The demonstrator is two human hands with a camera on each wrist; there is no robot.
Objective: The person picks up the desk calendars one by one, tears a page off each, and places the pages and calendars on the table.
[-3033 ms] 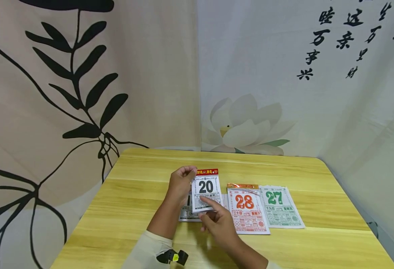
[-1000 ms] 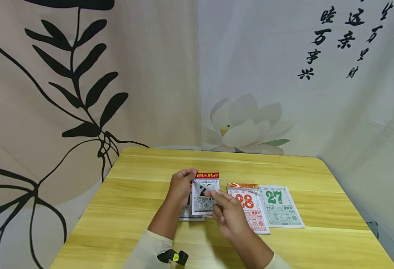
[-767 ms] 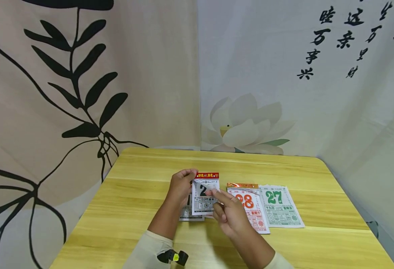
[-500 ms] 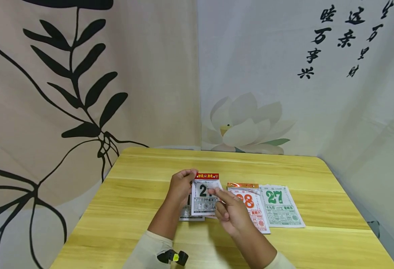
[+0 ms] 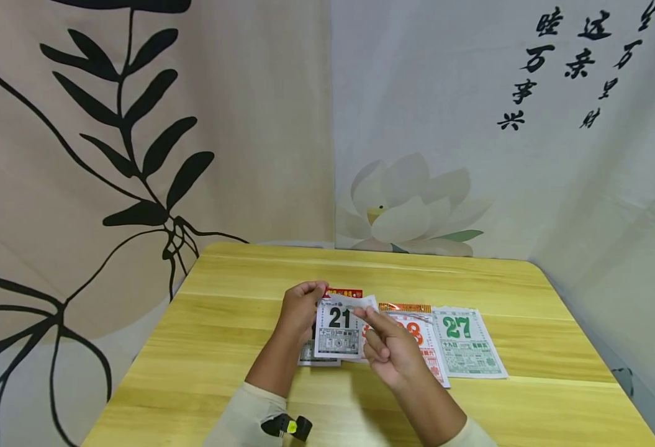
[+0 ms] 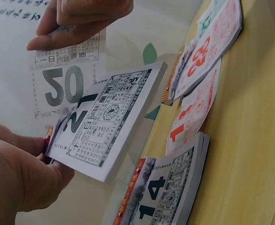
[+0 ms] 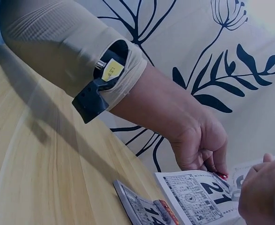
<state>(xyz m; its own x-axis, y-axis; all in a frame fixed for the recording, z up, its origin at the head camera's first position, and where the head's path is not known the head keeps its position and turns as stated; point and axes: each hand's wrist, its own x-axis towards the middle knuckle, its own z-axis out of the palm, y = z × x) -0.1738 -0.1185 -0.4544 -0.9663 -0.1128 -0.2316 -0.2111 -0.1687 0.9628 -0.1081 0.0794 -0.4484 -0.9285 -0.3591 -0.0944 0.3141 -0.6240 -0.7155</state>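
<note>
My left hand (image 5: 300, 310) pinches the red top strip (image 5: 349, 292) of a small tear-off calendar, whose front page (image 5: 335, 343) shows a black 21. Fingers of my right hand (image 5: 395, 354) grip a thin page (image 6: 68, 91) marked 20. In the left wrist view that page stands raised from the pad, its number reversed through the paper, and its lower end overlaps the pad's top near my left fingertips. A second calendar pad (image 6: 161, 194) showing 14 lies partly hidden under the held one. Beside it rests a red-printed sheet (image 6: 186, 124).
Right of my hands, a calendar pad (image 5: 432, 363) with a red 28 lies partly over a page (image 5: 472, 354) with a green 27. The wooden table (image 5: 238, 273) backs onto a printed curtain (image 5: 260, 124).
The page marked 20 covered the held calendar before; now it is turned up in my right hand and 21 shows. My right hand has moved rightward; my left keeps its pinch.
</note>
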